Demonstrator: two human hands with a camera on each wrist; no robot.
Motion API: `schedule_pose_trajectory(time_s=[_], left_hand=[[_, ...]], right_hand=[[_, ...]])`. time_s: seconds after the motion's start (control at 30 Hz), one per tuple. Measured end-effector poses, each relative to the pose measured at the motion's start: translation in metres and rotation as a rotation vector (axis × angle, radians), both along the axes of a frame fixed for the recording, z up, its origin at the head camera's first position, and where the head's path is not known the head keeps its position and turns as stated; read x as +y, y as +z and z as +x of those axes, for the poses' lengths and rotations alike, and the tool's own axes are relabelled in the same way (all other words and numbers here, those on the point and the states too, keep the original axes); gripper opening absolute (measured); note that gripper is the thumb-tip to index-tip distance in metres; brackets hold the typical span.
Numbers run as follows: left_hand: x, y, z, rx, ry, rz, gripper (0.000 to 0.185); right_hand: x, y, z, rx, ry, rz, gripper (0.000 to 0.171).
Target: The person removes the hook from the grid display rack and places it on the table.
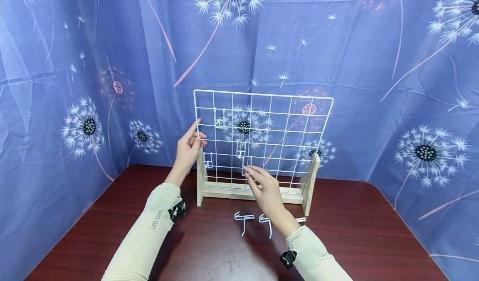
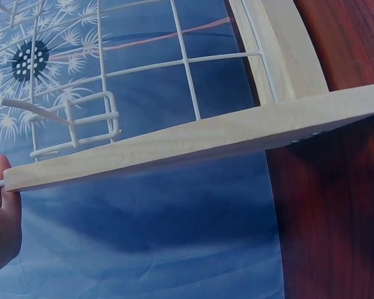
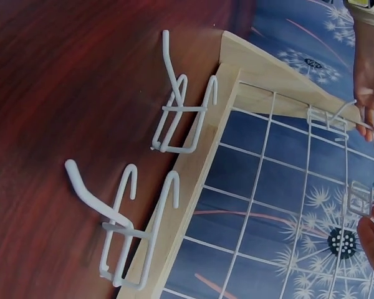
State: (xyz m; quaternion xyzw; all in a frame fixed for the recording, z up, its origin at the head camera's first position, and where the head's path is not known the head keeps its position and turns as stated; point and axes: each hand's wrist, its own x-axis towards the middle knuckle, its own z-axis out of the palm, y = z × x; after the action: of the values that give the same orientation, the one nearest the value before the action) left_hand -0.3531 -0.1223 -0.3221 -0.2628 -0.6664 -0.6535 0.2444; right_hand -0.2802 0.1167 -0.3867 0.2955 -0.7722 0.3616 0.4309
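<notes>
A white wire grid panel (image 1: pixel 262 137) stands upright in a wooden stand (image 1: pixel 254 194). My left hand (image 1: pixel 188 146) holds the panel's left edge just above the wooden side piece, thumb in front; the left wrist view cuts most of this hand (image 2: pixel 0 224) off. Low in the middle of the grid, my right hand (image 1: pixel 267 189) pinches a white wire hook (image 3: pixel 361 199) by its prong, against the wires. Whether that hook has caught on a wire I cannot tell. Other hooks hang at the upper left (image 1: pixel 220 122) and the lower left (image 1: pixel 208 161) of the grid.
In front of the stand, two white hooks (image 1: pixel 244 218) (image 3: pixel 177 118) lie on the dark red table (image 1: pixel 209 239), with a third hook (image 1: pixel 300 220) partly behind my right wrist. A blue dandelion-print cloth (image 1: pixel 359 106) surrounds the table's back and sides.
</notes>
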Motion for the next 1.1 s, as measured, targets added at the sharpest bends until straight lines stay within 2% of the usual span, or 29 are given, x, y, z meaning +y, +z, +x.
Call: schedule_pose_trajectory(time_s=[0.6,1.1], left_hand=[[0.000,0.000,0.000,0.000,0.001,-0.003,0.054],[0.000,-0.001,-0.002,0.000,0.004,-0.007,0.053]], right_hand=[[-0.011,-0.007,0.005,0.012,0.035,0.062,0.025],[-0.016,-0.017,0.007,-0.033,0.067,0.146,0.028]])
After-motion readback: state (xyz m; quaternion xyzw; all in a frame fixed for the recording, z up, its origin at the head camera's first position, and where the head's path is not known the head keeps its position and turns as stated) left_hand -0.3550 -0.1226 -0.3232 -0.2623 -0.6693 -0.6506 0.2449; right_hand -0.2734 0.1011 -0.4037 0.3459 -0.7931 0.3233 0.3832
